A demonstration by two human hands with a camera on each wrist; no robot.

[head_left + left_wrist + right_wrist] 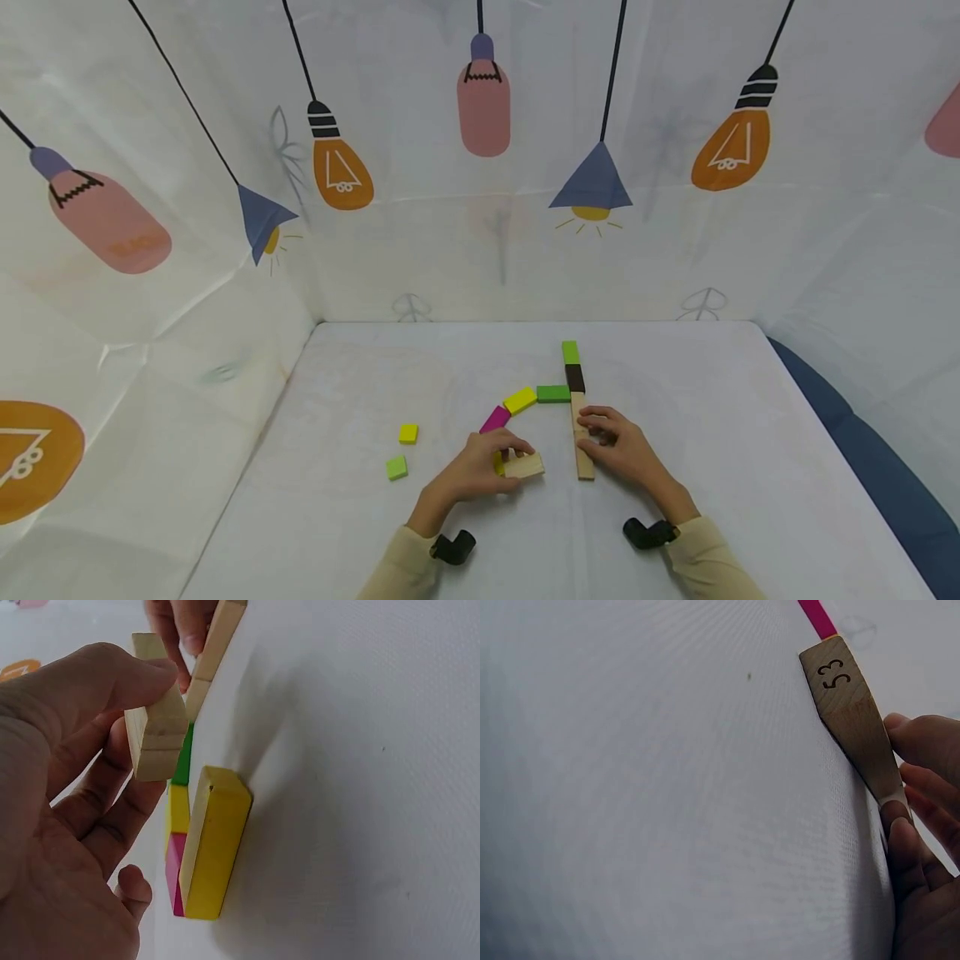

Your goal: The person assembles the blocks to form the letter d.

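My left hand [480, 462] pinches a plain wooden block [157, 739] between thumb and fingers, raised over the table. Below it, a yellow block [217, 859] sits at the near end of a curve, after a magenta block [494, 418], another yellow block [521, 401] and a dark green block [553, 394]. That curve meets a straight row: light green block [571, 352], dark brown block [574, 377], then plain wooden blocks [585, 464]. My right hand [622, 446] holds the wooden part with curled fingers and thumb. One wooden block [847, 697] shows the number 53.
A small yellow block [408, 433] and a light green block [397, 467] lie apart on the left of the white table [337, 533]. White sheeting [420, 242] printed with lamps surrounds it. Something dark blue [862, 442] shows beyond the right edge.
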